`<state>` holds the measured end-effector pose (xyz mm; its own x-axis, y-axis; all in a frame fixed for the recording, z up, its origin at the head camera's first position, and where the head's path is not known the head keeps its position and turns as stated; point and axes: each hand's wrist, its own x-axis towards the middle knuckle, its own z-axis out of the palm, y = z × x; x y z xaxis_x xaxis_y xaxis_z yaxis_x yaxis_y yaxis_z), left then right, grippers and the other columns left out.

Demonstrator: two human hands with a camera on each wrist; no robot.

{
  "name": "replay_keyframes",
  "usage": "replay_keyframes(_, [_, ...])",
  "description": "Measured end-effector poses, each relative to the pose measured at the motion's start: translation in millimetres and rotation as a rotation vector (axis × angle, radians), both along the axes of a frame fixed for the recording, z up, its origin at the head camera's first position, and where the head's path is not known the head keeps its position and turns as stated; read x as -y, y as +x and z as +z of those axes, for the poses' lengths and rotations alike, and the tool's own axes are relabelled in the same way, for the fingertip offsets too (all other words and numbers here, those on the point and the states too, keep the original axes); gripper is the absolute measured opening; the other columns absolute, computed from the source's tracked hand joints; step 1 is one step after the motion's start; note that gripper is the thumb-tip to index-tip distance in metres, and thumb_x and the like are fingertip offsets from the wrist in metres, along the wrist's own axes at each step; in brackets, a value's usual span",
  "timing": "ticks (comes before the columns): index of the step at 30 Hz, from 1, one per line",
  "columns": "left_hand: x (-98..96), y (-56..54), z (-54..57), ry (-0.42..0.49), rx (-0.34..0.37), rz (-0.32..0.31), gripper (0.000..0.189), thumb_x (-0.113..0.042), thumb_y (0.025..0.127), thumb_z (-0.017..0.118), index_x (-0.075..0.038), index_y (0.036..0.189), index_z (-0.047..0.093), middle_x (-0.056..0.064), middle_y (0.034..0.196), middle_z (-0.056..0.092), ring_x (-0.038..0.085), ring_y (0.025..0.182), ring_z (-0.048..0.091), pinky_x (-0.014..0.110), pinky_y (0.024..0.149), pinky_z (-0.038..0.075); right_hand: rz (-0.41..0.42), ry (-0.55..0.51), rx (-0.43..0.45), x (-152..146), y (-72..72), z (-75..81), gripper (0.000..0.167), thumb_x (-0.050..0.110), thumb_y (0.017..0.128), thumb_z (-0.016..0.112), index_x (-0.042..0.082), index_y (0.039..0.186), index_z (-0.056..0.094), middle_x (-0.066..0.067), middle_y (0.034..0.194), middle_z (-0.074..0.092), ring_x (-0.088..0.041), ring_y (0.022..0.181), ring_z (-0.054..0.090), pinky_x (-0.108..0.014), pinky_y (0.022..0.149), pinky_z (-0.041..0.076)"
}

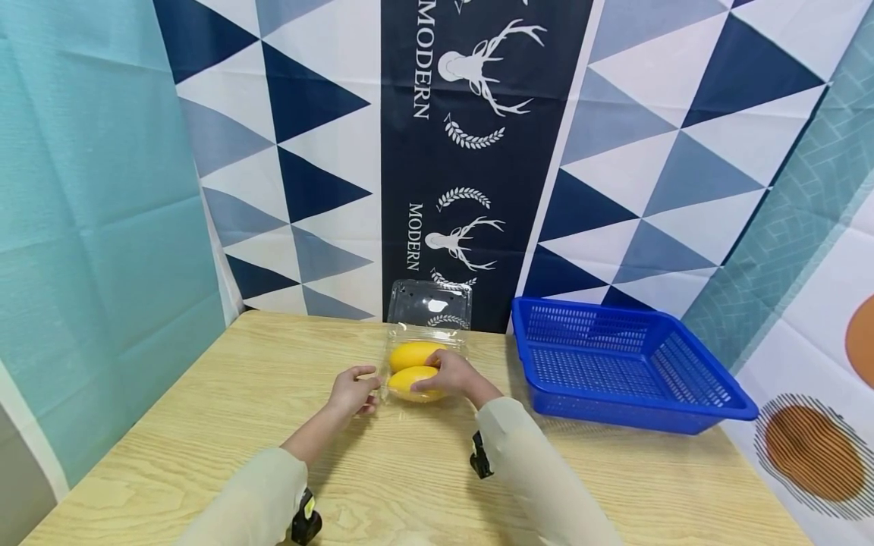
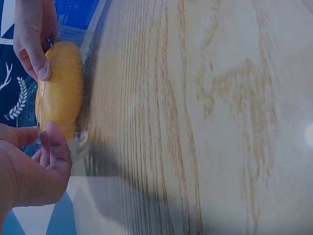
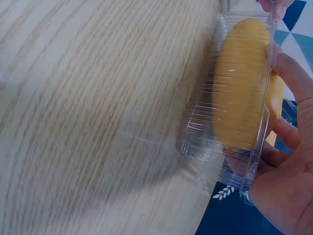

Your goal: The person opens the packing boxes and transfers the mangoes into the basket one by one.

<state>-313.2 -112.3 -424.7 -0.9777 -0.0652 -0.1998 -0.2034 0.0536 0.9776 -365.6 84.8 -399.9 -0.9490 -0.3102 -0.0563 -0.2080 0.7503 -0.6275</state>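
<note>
Two yellow mangoes, a rear mango (image 1: 413, 354) and a front mango (image 1: 403, 384), lie side by side in a clear plastic clamshell box (image 3: 198, 132). Its lid (image 1: 430, 302) stands raised at the back. My right hand (image 1: 454, 374) reaches in from the right and grips the front mango, thumb on its near side. At the box's left end, my left hand (image 1: 353, 391) pinches the rim between thumb and fingers, as the left wrist view shows. Through the ribbed front wall the front mango shows along its length in the right wrist view.
A blue plastic basket (image 1: 642, 421) with perforated walls stands on the right of the wooden table (image 1: 382, 485). Patterned cloth (image 1: 328, 159) hangs behind the table's back edge, and a teal curtain (image 1: 102, 189) hangs at the left.
</note>
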Motion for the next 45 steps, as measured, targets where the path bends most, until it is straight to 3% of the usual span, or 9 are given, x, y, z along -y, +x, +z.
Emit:
replay_keyframes(4, [-0.9,0.3,1.1,0.002,-0.002,0.002,0.041,-0.01,0.094,0.054,0.0,0.133,0.046,0.018,0.105,0.058,0.009,0.053,0.054,0.017,0.046,0.047,-0.012,0.01,0.004,0.6,-0.2,0.7,0.063,0.037,0.067,0.083,0.001,0.112,0.058,-0.013,0.11,0.061,-0.022,0.096,0.056,-0.035,0.089,0.05])
replay_keyframes(7, [-1.2,-0.3,1.0,0.001,-0.005,0.001,0.041,-0.009,0.094,0.054,0.001,0.133,0.045,0.019,0.105,0.058,0.009,0.053,0.054,0.017,0.046,0.047,-0.022,0.019,0.007,0.7,-0.4,1.3,0.062,0.038,0.066,0.084,0.001,0.109,0.059,-0.01,0.103,0.062,-0.019,0.088,0.055,-0.031,0.08,0.051])
replay_keyframes(12, [-1.4,1.5,2.3,0.008,-0.009,0.003,0.04,-0.008,0.094,0.054,0.001,0.132,0.046,0.017,0.101,0.058,0.009,0.054,0.055,0.017,0.046,0.047,-0.019,0.017,0.02,0.4,-1.0,1.9,0.042,0.038,0.065,0.084,0.009,0.075,0.056,0.001,0.067,0.048,-0.012,0.06,0.044,-0.021,0.052,0.038])
replay_keyframes(17, [-1.3,4.4,4.8,0.017,-0.025,0.004,0.039,-0.007,0.093,0.055,0.004,0.129,0.046,0.014,0.092,0.059,0.009,0.052,0.055,0.017,0.045,0.048,-0.025,0.026,0.036,0.8,-1.1,2.5,0.048,0.039,0.065,0.084,0.015,0.056,0.043,0.007,0.052,0.034,-0.009,0.048,0.034,-0.02,0.043,0.029])
replay_keyframes(27, [-4.7,-1.6,2.3,0.023,0.016,0.021,0.039,-0.006,0.094,0.052,0.001,0.131,0.045,0.016,0.097,0.057,0.009,0.052,0.054,0.018,0.045,0.047,-0.038,-0.001,0.061,0.4,-1.0,4.7,0.04,0.036,0.064,0.085,0.009,0.069,0.055,0.003,0.061,0.042,-0.012,0.056,0.04,-0.021,0.05,0.036])
replay_keyframes(35, [-6.9,-1.3,5.1,0.018,0.02,0.034,0.04,-0.004,0.094,0.051,0.001,0.133,0.043,0.017,0.1,0.057,0.01,0.054,0.055,0.019,0.046,0.048,0.005,-0.027,0.002,1.4,0.0,5.6,0.046,0.032,0.063,0.086,0.006,0.093,0.062,-0.002,0.079,0.056,-0.015,0.07,0.048,-0.023,0.062,0.042])
replay_keyframes(45, [-8.6,1.2,5.6,0.005,0.023,0.05,0.038,-0.004,0.095,0.049,0.003,0.132,0.042,0.02,0.102,0.054,0.011,0.055,0.054,0.019,0.046,0.046,0.005,0.024,-0.004,-1.7,0.0,6.0,0.045,0.037,0.063,0.085,0.007,0.087,0.062,-0.002,0.074,0.056,-0.015,0.068,0.049,-0.023,0.06,0.041])
